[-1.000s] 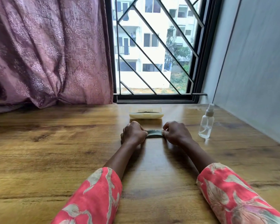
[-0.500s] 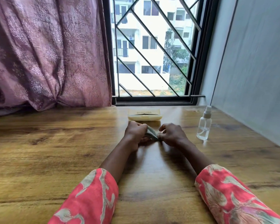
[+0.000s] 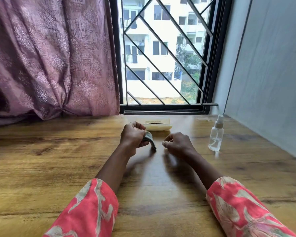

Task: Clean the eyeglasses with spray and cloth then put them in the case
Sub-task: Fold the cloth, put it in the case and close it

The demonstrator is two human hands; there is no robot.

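Wooden table: brown grain, fills the near and middle of the view, runs to the window wall at the far side

Left hand: at the centre of the table, fingers curled round a folded grey-green cloth; the cloth stands up out of the grip, its lower corner close to or touching the tabletop, which of the two cannot be told

Right hand: just right of the cloth and apart from it, fingers curled in with thumb against fingertips; nothing can be seen held in it

Case: pale yellow, long and low, lying on the table just beyond the left hand, near the window sill; whether its lid is fastened cannot be told, and the eyeglasses cannot be made out

Spray bottle: clear plastic, white nozzle with a tan collar, upright on the table to the right of the right hand, well apart from both hands, a little clear liquid at its bottom

Sleeves: coral red with a pale leaf print, one on each forearm, at the near edge

Curtain: mauve, patterned, far left, its hem resting on the table's far edge

Window: black frame with a diagonal grille, far centre; white apartment block and trees outside

Wall: plain grey, far right
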